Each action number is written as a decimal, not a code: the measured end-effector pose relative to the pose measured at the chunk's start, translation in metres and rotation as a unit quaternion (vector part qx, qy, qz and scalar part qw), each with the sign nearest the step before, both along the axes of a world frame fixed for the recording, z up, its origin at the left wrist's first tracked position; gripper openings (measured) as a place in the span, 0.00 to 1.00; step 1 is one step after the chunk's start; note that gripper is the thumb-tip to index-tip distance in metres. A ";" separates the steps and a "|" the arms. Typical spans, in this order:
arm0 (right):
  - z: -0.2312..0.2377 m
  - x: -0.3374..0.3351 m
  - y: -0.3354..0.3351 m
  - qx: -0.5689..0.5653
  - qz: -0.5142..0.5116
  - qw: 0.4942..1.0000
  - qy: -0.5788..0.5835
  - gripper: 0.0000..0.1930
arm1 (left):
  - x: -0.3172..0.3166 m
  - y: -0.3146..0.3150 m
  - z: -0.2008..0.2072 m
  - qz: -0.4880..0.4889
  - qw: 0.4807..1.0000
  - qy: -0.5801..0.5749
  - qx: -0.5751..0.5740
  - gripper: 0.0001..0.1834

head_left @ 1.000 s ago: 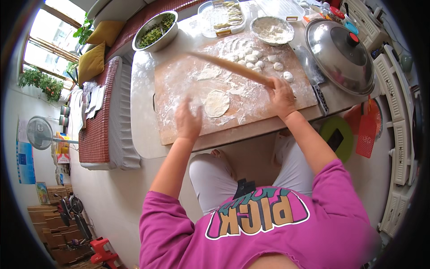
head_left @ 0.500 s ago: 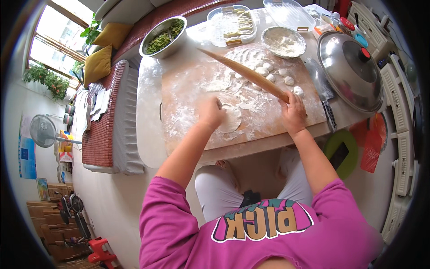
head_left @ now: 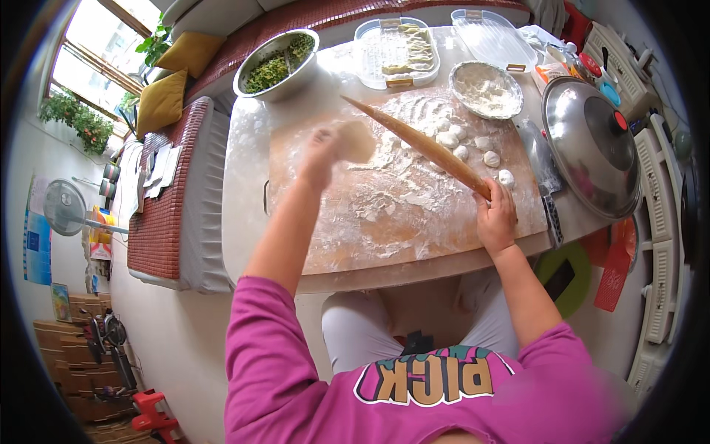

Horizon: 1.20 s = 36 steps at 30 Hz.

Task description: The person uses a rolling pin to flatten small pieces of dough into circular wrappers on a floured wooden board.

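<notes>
My left hand (head_left: 319,155), smeared by motion, is closed on the edge of a round dough wrapper (head_left: 356,142) above the left part of the floured board (head_left: 310,248). In my right hand (head_left: 497,217) is the near end of a tapered wooden rolling pin (head_left: 421,143), which slants up and to the left over the board. Several small pieces of dough (head_left: 484,144) lie beyond the pin, near the board's right side. Loose flour (head_left: 392,192) covers the middle of the wood.
A steel bowl of chopped green filling (head_left: 275,70) stands far left. Behind the board are a plastic box of dumplings (head_left: 410,55), its clear lid (head_left: 492,41) and a flour bowl (head_left: 486,90). On the right lie a cleaver (head_left: 543,170) and a domed pan lid (head_left: 592,148).
My left hand has lifted the dough wrapper off the board and carried it away from me and to the left. My right hand still grips the rolling pin.
</notes>
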State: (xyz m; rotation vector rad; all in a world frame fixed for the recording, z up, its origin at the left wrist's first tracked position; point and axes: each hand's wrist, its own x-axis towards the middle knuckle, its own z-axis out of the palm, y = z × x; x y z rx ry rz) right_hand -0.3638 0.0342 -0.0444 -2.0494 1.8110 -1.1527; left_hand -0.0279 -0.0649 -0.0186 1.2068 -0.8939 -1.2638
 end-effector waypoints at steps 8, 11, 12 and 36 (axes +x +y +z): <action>0.001 0.002 0.001 0.006 -0.013 1.000 -0.009 0.16 | -0.038 -0.022 -0.029 0.038 0.743 -0.595 -0.304 0.19; 0.001 -0.007 0.001 0.010 -0.016 1.000 -0.010 0.15 | -0.111 -0.002 0.004 -0.257 0.698 -0.650 -0.157 0.20; 0.001 -0.005 0.001 0.003 -0.016 1.000 -0.010 0.15 | -0.112 -0.002 0.005 -0.255 0.710 -0.642 -0.138 0.20; -0.017 -0.002 -0.011 -0.028 0.015 0.999 0.001 0.13 | -0.091 0.139 -0.023 -0.124 0.788 -0.553 -0.240 0.10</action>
